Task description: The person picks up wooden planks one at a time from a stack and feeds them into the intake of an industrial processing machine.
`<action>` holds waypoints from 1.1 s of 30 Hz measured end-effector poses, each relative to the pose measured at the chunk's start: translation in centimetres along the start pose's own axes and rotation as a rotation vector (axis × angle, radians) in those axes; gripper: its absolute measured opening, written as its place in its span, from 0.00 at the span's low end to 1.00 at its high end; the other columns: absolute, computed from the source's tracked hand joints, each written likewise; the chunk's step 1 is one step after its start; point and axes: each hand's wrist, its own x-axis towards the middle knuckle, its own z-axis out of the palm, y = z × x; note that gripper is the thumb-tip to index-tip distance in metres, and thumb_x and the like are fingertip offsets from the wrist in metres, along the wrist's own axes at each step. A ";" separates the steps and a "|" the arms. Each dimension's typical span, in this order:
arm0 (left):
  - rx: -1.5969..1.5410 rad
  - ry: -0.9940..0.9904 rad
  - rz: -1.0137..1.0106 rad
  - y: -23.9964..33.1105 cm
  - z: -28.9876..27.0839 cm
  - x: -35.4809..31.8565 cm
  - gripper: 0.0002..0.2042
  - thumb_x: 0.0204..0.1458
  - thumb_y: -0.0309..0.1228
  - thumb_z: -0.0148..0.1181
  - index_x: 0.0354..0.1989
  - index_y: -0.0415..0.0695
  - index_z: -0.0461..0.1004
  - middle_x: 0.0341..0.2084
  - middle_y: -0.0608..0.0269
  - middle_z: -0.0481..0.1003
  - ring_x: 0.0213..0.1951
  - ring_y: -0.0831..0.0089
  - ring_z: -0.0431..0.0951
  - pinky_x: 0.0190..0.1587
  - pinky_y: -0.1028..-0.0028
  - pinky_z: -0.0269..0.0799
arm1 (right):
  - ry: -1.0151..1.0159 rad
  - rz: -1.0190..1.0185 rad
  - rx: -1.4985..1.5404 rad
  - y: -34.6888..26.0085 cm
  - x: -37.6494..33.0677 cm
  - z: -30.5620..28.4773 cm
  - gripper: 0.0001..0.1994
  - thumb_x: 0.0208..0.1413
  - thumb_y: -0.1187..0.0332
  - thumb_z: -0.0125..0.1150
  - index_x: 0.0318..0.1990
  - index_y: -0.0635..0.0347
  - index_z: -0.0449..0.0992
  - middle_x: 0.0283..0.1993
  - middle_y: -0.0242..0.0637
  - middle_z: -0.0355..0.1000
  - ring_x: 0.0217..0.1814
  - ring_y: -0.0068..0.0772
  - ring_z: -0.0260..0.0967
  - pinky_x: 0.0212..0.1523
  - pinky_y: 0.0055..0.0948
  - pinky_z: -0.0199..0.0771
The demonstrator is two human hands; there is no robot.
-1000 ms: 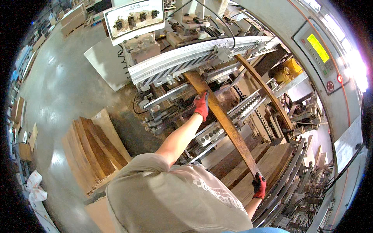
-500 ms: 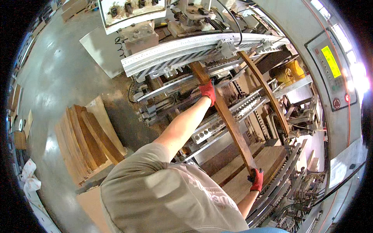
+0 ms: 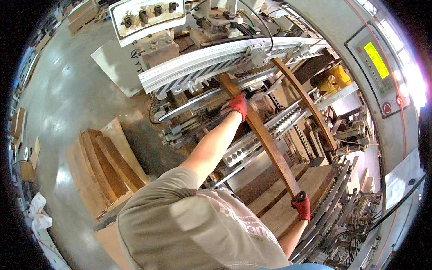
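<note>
A long, narrow brown wooden board lies slantwise across the machine, its far end passing under the pale metal rail. My left hand, in a red glove, is closed round the board towards its far part. At the board's near end my right hand, gloved in red with dark fingertips, has its fingers curled against the end. Another narrow wooden strip rests on the machine to the right, apart from both hands. Below the held board lie several wider planks.
On the left, a stack of curved wooden pieces stands low near the floor. A control panel with a yellow screen and a red button is mounted at the right. Cables and metal bars crowd the lower right; a switch box is at the top.
My right hand has shifted slightly right and sits more at the board's near end. My left hand keeps its hold with little movement. The whole view has shifted slightly.
</note>
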 end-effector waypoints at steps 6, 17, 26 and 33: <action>-0.185 -0.145 -0.353 6.0 -4.0 -5.1 0.26 0.51 0.45 0.59 0.55 0.42 0.65 0.50 0.59 0.72 0.49 0.63 0.71 0.51 0.63 0.64 | 0.096 -0.059 -0.408 0.6 -3.4 0.6 0.30 0.33 0.77 0.74 0.49 0.63 0.68 0.36 0.34 0.74 0.31 0.24 0.71 0.26 0.28 0.74; -0.306 0.112 -0.196 4.0 4.8 -6.1 0.29 0.48 0.47 0.63 0.52 0.40 0.64 0.48 0.53 0.73 0.46 0.57 0.73 0.51 0.61 0.65 | 0.173 0.052 -0.527 0.7 -4.5 -1.4 0.20 0.32 0.74 0.73 0.35 0.58 0.69 0.26 0.33 0.73 0.23 0.27 0.70 0.21 0.30 0.72; -1.216 0.139 -0.425 6.1 0.3 -6.1 0.29 0.52 0.51 0.56 0.54 0.41 0.62 0.55 0.54 0.68 0.55 0.61 0.68 0.57 0.62 0.60 | 0.198 0.139 -0.426 -1.8 -5.5 2.1 0.22 0.30 0.74 0.73 0.37 0.60 0.70 0.29 0.34 0.73 0.32 0.24 0.69 0.32 0.32 0.73; -0.655 -0.039 -0.314 5.1 -4.9 -5.2 0.22 0.57 0.44 0.47 0.51 0.39 0.68 0.53 0.48 0.70 0.53 0.57 0.70 0.55 0.61 0.64 | 0.248 0.261 -0.163 -0.5 -3.9 2.0 0.16 0.39 0.74 0.67 0.37 0.60 0.69 0.24 0.33 0.70 0.26 0.26 0.67 0.30 0.28 0.70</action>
